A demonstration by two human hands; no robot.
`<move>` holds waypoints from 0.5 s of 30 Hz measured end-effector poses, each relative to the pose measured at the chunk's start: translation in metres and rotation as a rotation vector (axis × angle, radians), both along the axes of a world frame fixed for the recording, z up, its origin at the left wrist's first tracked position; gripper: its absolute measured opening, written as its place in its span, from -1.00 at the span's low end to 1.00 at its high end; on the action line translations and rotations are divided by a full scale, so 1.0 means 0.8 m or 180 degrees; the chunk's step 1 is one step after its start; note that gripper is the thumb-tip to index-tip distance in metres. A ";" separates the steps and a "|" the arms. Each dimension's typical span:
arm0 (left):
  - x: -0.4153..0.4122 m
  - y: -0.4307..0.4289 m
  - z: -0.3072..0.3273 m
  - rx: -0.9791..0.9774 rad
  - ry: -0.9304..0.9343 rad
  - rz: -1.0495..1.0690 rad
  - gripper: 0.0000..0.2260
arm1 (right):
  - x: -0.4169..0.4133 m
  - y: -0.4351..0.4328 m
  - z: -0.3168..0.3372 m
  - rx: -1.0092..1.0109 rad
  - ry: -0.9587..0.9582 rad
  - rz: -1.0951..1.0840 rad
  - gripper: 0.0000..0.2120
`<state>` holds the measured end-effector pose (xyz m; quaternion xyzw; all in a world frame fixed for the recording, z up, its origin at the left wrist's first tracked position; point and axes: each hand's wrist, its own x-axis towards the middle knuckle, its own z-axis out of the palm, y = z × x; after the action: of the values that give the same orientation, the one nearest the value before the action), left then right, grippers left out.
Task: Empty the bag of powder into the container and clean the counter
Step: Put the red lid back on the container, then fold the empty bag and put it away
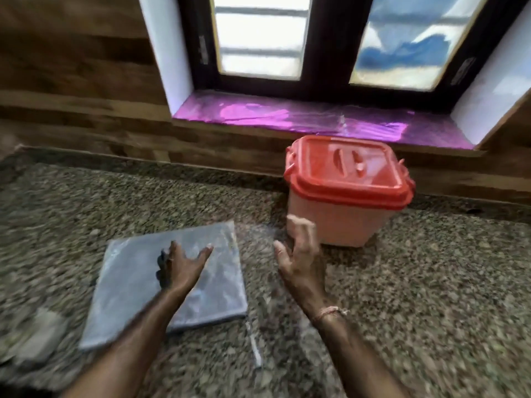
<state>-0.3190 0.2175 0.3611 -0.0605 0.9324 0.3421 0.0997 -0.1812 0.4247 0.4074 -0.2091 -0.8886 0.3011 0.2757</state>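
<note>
The left hand (179,268) is with the fingers spread wide and holds nothing; it is over the flat grey bag (126,297), but if the palm touches it I cannot tell. The near edge of the bag passes under the left forearm, and its far right corner is between the two hands. The right hand (298,254) is also spread and relaxed, with the thumb apart. Its fingertips are blurred and are just in front of the lower left corner of the container (339,222), which stands at the back edge of the speckled counter (431,282), against the wooden wall. To the right of this hand and nearer than both hands the counter is bare stone. The red lid (344,170) sits on the container, so the inside is hidden. A thin pale strip (254,349) lies between the forearms; what it is I cannot make out. A blurred grey shape (37,334) lies at the left edge.
</note>
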 end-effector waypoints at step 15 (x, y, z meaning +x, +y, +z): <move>-0.029 -0.233 -0.093 -0.0705 -0.0624 -0.0142 -0.01 | -0.046 -0.131 -0.144 -0.2971 -0.1309 -0.0833 -0.62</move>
<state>-0.3424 0.0308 0.2863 -0.0836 0.9513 0.2274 0.1906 -0.2179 0.3197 0.2919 -0.4737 -0.6621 0.5807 0.0084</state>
